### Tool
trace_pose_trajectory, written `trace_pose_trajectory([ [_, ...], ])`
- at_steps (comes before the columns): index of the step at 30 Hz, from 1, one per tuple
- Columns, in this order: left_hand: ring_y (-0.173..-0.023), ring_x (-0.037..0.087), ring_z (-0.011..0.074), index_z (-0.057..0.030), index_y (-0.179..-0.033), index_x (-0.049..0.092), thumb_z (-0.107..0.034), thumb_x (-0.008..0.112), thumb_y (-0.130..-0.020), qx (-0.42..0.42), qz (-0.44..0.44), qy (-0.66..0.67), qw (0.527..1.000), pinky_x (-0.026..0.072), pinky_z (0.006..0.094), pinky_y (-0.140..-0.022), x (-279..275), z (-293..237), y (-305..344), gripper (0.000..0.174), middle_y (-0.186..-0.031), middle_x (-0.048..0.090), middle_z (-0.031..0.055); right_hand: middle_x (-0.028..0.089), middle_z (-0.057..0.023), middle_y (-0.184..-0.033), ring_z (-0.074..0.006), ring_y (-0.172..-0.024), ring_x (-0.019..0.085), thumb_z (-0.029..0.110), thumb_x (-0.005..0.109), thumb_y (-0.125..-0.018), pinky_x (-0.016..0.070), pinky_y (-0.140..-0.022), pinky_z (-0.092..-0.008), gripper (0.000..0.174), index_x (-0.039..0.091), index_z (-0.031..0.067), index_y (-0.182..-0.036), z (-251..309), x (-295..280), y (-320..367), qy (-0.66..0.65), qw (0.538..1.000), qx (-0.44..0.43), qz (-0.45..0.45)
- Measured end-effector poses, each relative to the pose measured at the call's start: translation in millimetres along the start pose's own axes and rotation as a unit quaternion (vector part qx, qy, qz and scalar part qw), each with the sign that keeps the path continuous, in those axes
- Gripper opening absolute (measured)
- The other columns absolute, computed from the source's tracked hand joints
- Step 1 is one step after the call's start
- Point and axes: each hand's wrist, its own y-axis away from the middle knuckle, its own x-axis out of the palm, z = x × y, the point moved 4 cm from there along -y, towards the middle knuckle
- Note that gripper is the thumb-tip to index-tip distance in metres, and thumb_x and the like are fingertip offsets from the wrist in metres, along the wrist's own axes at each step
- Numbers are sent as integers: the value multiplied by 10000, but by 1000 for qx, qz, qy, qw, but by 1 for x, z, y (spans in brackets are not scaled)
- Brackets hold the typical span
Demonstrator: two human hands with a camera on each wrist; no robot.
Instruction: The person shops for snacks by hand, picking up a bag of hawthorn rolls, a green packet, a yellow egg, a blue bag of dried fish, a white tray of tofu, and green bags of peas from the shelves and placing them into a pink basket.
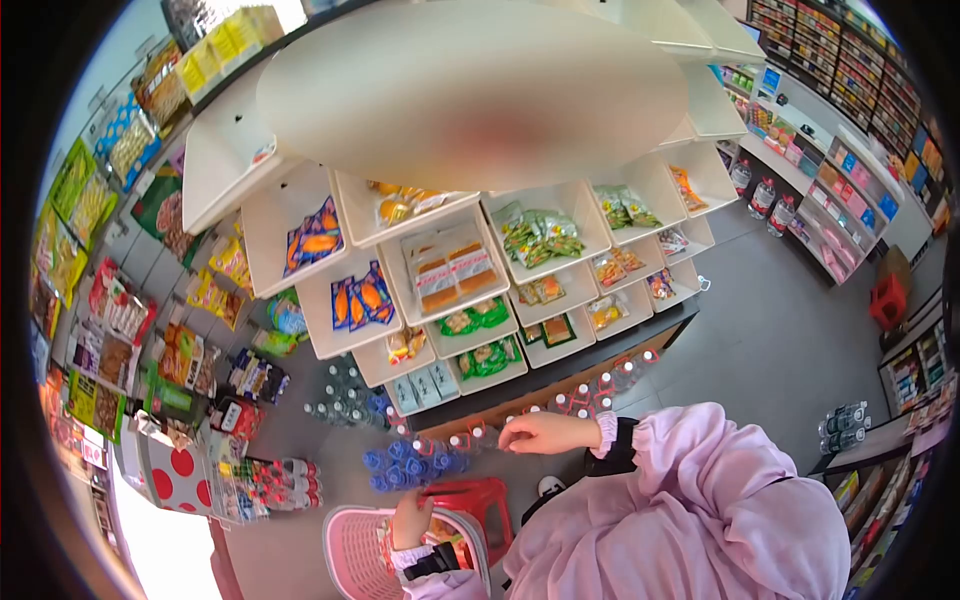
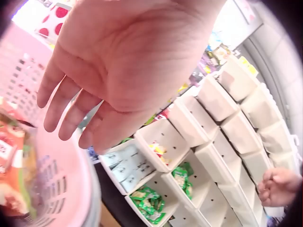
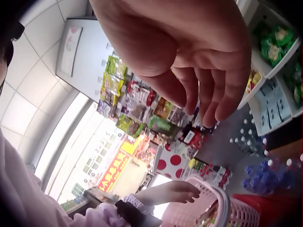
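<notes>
My left hand (image 1: 410, 520) is over the pink basket (image 1: 345, 560), its fingers extended loosely in the left wrist view with nothing in them. Inside the basket lie orange and red snack packets (image 2: 14, 165). In front of my body, my right hand (image 1: 550, 433) hangs in the air below the tilted white shelf bins, fingers slightly bent and holding nothing. Those bins hold green packets (image 1: 490, 357), pale blue packets (image 1: 425, 387), purple-and-orange packets (image 1: 362, 300) and brown bread-like packs (image 1: 455, 278).
A red stool (image 1: 490, 500) stands beside the basket. Blue-wrapped bottles (image 1: 410, 465) and clear bottles with red labels (image 1: 580, 403) line the floor along the shelf. Snack bags (image 1: 185, 360) hang on the left wall. Across the grey floor (image 1: 720, 330) is a counter (image 1: 845, 210).
</notes>
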Motion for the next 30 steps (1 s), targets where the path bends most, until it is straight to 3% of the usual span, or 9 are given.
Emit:
trace_pose_trajectory([
  [3, -879, 554, 321, 29, -1071, 487, -221, 575, -740, 44, 25, 2, 999, 444, 347, -744, -13, -84, -32, 424, -980, 545, 225, 580, -71, -825, -145, -742, 551, 94, 499, -778, 441, -654, -264, 160, 552, 11, -905, 4, -40, 13, -14, 999, -8, -39],
  [5, -886, 552, 320, 34, -1084, 475, -217, 574, -745, 87, 46, -17, 995, 442, 346, -747, -12, -132, -51, 434, -987, 540, 229, 566, -56, -807, -127, -696, 545, 101, 486, -798, 449, -590, -250, 172, 538, 3, -929, 3, -65, 23, -45, 997, 48, -32],
  [10, -829, 565, 287, 11, -1107, 467, -190, 569, -754, 180, 107, 16, 978, 448, 327, -718, -11, -239, -93, 418, -959, 554, 196, 564, -61, -852, -134, -781, 551, 109, 484, -807, 445, -690, -261, 172, 532, 7, -937, 35, -149, 37, 15, 996, -9, -91],
  [17, -790, 568, 236, 0, -1076, 487, -144, 558, -766, 348, -48, 49, 935, 452, 312, -692, -51, -392, -167, 349, -903, 573, 150, 566, -90, -895, -180, -791, 557, 84, 504, -783, 441, -724, -279, 181, 523, 5, -945, 80, -292, 22, 25, 956, -158, -245],
  [20, -799, 569, 243, 4, -1057, 493, -107, 536, -771, 348, -54, 94, 931, 448, 307, -708, -59, -458, -186, 310, -905, 571, 162, 564, -91, -913, -173, -830, 553, 52, 497, -782, 439, -731, -284, 184, 511, 2, -959, 94, -345, 6, 192, 924, -150, -293],
  [23, -822, 567, 256, 3, -1063, 483, -65, 506, -775, 415, -116, 97, 897, 442, 309, -740, -54, -496, -217, 297, -914, 570, 159, 566, -154, -884, -267, -827, 553, 33, 491, -738, 443, -720, -336, 194, 520, -9, -925, 93, -381, -19, 379, 845, -167, -339],
  [24, -833, 567, 246, 2, -1073, 476, -47, 489, -782, 446, -163, 55, 879, 441, 303, -750, -51, -506, -226, 295, -917, 571, 147, 565, -182, -843, -332, -809, 539, 36, 483, -716, 434, -707, -386, 190, 527, -9, -895, 87, -390, -28, 364, 850, -154, -348],
  [25, -843, 567, 237, 0, -1082, 469, -30, 472, -789, 475, -208, 14, 855, 439, 297, -760, -47, -515, -230, 295, -920, 573, 135, 565, -188, -805, -335, -775, 546, 44, 487, -708, 438, -676, -393, 157, 525, -11, -850, 82, -395, -34, 392, 841, -129, -349],
  [30, -843, 528, 366, 38, -1050, 460, 29, 428, -715, 440, -237, -52, 865, 420, 390, -757, -30, -535, -241, 337, -901, 544, 233, 565, -194, -696, -345, -669, 562, 74, 503, -680, 444, -596, -417, 112, 501, -6, -759, 66, -399, -48, 492, 821, -24, -289],
])
